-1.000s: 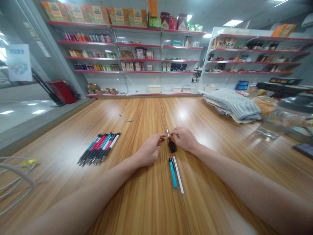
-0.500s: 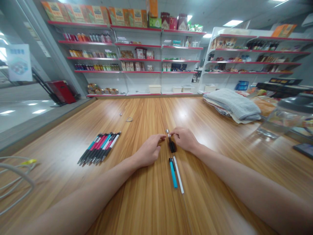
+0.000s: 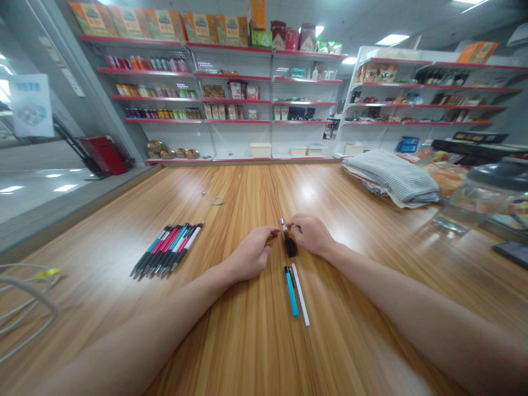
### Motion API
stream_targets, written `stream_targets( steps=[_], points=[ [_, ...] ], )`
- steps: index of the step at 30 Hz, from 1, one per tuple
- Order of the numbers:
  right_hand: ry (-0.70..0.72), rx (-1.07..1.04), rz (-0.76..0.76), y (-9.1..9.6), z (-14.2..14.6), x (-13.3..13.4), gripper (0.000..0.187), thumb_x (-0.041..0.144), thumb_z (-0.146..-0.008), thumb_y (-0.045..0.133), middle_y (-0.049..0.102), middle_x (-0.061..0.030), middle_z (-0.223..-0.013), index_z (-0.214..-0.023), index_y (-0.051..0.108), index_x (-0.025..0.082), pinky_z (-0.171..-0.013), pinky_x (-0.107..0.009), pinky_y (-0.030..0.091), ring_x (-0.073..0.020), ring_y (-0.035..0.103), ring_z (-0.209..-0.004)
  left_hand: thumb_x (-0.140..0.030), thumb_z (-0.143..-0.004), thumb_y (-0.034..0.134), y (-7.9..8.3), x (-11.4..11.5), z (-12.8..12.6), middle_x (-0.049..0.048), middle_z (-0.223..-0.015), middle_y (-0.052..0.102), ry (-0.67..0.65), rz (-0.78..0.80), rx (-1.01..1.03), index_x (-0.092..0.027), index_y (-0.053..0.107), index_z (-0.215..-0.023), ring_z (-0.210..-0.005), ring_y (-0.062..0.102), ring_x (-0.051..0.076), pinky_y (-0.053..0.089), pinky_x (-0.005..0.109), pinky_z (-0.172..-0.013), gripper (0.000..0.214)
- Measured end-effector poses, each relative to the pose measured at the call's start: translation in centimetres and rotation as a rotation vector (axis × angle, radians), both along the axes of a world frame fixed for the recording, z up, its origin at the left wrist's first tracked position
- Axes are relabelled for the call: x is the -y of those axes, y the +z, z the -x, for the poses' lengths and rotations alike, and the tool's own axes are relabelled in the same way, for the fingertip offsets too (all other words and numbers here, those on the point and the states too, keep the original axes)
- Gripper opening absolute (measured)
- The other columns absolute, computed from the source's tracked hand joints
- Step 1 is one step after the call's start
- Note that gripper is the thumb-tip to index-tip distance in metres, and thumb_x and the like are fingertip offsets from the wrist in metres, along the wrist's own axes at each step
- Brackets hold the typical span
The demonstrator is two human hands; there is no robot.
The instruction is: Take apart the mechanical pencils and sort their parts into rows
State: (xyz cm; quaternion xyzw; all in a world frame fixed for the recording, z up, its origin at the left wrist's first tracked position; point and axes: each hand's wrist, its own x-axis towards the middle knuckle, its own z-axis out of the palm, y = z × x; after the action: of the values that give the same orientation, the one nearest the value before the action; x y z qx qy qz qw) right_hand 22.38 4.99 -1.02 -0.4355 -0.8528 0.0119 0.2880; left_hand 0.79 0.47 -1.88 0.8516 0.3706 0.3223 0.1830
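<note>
Parts of a taken-apart pen lie in a line on the wooden table between my hands. Farthest is a small silver tip (image 3: 281, 221), then a black grip piece (image 3: 290, 247). Nearer to me, a blue pen barrel (image 3: 291, 291) with a black end lies beside a thin white refill (image 3: 301, 294). My left hand (image 3: 251, 254) rests left of the grip piece, its fingers loosely stretched towards the parts and holding nothing. On the other side, my right hand (image 3: 312, 234) has its fingers loosely bent, fingertips close beside the small parts; whether they touch is unclear.
Several assembled pens (image 3: 167, 250) lie in a row at the left. Farther back is a small ring (image 3: 218, 202). A pale cable (image 3: 37, 297) loops at the left edge. Folded cloth (image 3: 394, 176), a clear jar (image 3: 468, 201) and a phone (image 3: 511, 255) are at the right.
</note>
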Motion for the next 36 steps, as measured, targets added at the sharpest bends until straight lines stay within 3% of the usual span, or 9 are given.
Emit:
stream_targets(
  steps=[36],
  points=[
    [-0.015,-0.025,0.005,0.05,0.0,0.11,0.026,0.01,-0.082,0.045,0.068,-0.0041,-0.086,-0.082,0.07,0.018,-0.079,-0.023,0.045,-0.0138,0.062,-0.082,-0.006,-0.08,0.045,0.07,0.02,-0.05,0.0104,-0.119,0.057,0.001,-0.005,0.015,-0.018,0.048,-0.122,-0.115,0.052,0.022,0.041,0.044,-0.103,0.044]
  ],
)
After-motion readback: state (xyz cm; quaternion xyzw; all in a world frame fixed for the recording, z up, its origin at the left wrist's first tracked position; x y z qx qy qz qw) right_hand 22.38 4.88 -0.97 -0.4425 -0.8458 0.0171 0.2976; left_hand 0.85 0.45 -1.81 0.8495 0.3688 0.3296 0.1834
